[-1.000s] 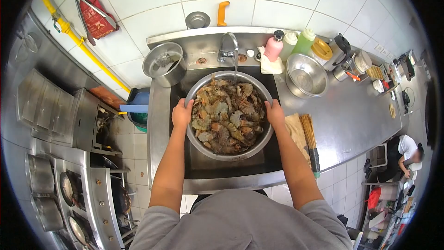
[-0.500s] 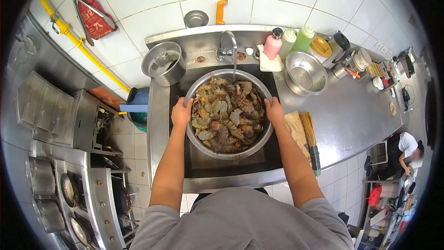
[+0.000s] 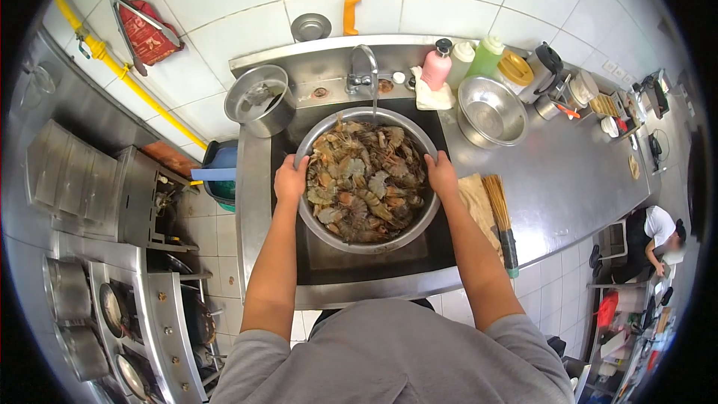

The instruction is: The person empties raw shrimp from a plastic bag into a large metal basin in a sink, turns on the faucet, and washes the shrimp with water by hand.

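A large metal bowl full of raw shrimp is over the dark sink basin. On its left rim, my left hand is closed, thumb on the edge. My right hand grips the opposite rim the same way. The fingers under the rim are partly hidden on both sides. Above the bowl's far edge stands a curved faucet, with what looks like a thin stream of water falling from its spout into the bowl.
Left of the faucet stands a metal pot. On the right are an empty steel bowl, a pink bottle, a cloth and a stick brush. A stove is at left; another person sits far right.
The whole view has shifted slightly, with the wall and counter items a little higher and further left. Both hands keep hold of the bowl, which stays over the sink.
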Action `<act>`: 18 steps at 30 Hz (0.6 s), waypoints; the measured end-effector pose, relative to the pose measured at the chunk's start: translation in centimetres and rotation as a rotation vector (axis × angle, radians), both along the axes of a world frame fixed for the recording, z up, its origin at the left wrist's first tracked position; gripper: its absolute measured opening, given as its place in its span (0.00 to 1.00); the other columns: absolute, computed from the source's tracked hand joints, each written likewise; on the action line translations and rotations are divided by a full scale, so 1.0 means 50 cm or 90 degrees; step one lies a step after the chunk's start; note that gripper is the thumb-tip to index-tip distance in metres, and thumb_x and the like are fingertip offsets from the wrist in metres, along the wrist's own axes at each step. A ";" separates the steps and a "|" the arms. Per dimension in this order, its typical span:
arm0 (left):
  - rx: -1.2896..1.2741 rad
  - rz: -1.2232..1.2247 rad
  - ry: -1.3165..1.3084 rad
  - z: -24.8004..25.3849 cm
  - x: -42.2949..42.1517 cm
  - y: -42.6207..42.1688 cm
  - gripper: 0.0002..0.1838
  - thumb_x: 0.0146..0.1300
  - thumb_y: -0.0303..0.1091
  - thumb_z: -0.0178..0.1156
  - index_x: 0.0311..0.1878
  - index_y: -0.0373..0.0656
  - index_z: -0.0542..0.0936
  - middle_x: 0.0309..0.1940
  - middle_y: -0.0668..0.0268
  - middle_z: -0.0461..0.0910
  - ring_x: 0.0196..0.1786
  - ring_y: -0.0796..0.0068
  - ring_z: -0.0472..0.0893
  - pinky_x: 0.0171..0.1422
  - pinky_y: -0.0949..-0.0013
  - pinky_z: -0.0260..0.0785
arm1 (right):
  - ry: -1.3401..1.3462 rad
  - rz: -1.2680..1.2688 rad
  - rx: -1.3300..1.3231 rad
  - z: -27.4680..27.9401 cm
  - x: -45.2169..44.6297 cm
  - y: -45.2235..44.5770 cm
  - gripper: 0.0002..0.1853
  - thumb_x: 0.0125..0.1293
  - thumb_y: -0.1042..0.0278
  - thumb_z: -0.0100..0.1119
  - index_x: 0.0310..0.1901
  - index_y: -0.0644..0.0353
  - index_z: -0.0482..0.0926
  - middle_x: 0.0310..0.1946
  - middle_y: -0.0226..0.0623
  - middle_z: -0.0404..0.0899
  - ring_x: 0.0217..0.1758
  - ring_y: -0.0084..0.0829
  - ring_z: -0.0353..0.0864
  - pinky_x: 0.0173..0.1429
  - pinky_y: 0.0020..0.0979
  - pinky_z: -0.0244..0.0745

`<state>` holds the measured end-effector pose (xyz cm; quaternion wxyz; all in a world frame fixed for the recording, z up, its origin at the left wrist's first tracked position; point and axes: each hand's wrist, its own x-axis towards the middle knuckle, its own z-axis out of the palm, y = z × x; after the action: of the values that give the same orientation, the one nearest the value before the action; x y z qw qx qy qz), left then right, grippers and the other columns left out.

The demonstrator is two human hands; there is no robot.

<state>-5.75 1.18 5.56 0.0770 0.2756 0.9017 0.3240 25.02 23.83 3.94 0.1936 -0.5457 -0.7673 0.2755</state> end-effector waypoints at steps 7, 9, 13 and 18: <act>0.005 -0.001 -0.002 -0.001 0.000 0.000 0.26 0.67 0.57 0.60 0.51 0.43 0.82 0.36 0.48 0.85 0.42 0.45 0.84 0.47 0.50 0.74 | -0.013 0.003 -0.019 0.007 -0.001 -0.001 0.23 0.74 0.47 0.52 0.47 0.65 0.70 0.43 0.64 0.81 0.51 0.65 0.78 0.53 0.58 0.71; 0.001 -0.002 -0.003 0.000 -0.001 0.001 0.25 0.67 0.58 0.59 0.51 0.45 0.82 0.37 0.49 0.85 0.43 0.44 0.84 0.48 0.49 0.75 | -0.009 0.000 -0.015 0.005 -0.002 -0.001 0.23 0.74 0.47 0.52 0.46 0.65 0.70 0.44 0.65 0.81 0.50 0.66 0.78 0.53 0.58 0.71; 0.001 -0.004 -0.007 -0.001 -0.001 -0.001 0.25 0.68 0.59 0.58 0.51 0.47 0.82 0.38 0.50 0.86 0.45 0.44 0.84 0.48 0.48 0.75 | 0.002 0.003 -0.017 0.001 -0.001 0.000 0.23 0.74 0.47 0.52 0.47 0.65 0.70 0.44 0.64 0.81 0.50 0.66 0.78 0.53 0.58 0.71; 0.017 -0.008 0.001 -0.005 -0.002 -0.001 0.25 0.68 0.59 0.58 0.51 0.46 0.82 0.37 0.50 0.86 0.45 0.44 0.84 0.48 0.48 0.75 | 0.003 -0.003 -0.003 0.008 -0.002 -0.005 0.23 0.74 0.47 0.53 0.47 0.65 0.71 0.44 0.64 0.81 0.51 0.65 0.78 0.54 0.58 0.72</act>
<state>-5.86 1.15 5.30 0.0747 0.2822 0.8956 0.3358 24.91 23.59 4.36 0.1949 -0.5470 -0.7650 0.2785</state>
